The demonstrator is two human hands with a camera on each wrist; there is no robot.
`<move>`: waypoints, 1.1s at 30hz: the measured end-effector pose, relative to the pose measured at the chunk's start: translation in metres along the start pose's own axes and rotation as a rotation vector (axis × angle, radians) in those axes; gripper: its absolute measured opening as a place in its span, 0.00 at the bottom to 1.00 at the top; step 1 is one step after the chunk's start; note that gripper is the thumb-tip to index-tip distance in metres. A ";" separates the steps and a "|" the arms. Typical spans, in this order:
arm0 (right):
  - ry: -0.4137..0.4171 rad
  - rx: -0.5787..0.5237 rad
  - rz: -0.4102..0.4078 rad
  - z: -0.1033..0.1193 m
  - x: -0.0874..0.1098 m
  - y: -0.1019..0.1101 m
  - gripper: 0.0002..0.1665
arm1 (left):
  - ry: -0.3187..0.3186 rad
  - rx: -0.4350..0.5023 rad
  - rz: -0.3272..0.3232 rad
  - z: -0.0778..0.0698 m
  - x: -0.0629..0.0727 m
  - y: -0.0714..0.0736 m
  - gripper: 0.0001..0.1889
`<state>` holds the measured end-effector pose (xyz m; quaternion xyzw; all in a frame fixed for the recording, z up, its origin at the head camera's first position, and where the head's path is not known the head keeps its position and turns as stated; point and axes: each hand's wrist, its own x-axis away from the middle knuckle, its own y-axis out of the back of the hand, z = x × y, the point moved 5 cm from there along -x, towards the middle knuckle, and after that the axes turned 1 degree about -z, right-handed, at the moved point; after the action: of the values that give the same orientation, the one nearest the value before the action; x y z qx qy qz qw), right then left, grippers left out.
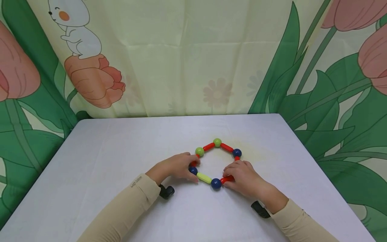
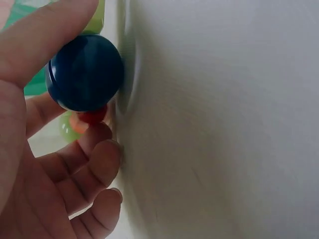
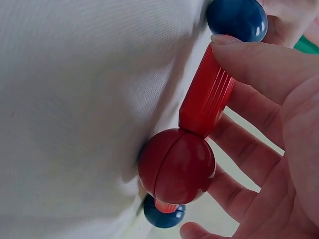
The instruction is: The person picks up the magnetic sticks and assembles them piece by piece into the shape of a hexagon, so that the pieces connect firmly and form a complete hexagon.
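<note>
A closed ring of balls and short rods lies on the table. In the head view it has green balls point(image 1: 217, 142) at the far side and blue balls point(image 1: 216, 184) at the right, left and near corners. Most rods are red point(image 1: 209, 147); the near-left one is yellow-green point(image 1: 204, 177). My left hand point(image 1: 179, 165) holds the left corner, thumb and fingers around a blue ball point(image 2: 85, 72). With my right hand point(image 1: 245, 178) I pinch the near-right red rod point(image 3: 207, 92), thumb at its end by a blue ball. A red ball point(image 3: 177, 166), hidden in the head view, joins its other end.
A white cloth covers the table point(image 1: 105, 151). Behind it hangs a curtain point(image 1: 187, 77) printed with tulips and a white animal. Black wrist-camera mounts point(image 1: 167, 192) sit under both wrists, near the cloth.
</note>
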<state>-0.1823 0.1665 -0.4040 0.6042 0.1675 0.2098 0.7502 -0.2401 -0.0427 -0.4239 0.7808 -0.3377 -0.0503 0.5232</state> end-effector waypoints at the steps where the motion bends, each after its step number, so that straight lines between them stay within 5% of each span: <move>1: 0.000 0.001 0.000 0.000 0.000 0.000 0.13 | 0.001 0.001 -0.003 -0.001 0.000 0.000 0.31; 21: -0.011 0.022 -0.012 -0.003 -0.002 0.005 0.15 | 0.033 0.050 -0.032 -0.002 0.029 -0.006 0.30; 33: -0.036 0.016 -0.018 -0.002 0.004 0.007 0.19 | 0.036 0.037 -0.068 -0.006 0.032 -0.012 0.30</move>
<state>-0.1806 0.1712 -0.3977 0.6121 0.1612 0.1909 0.7503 -0.2075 -0.0545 -0.4224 0.8023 -0.3022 -0.0480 0.5125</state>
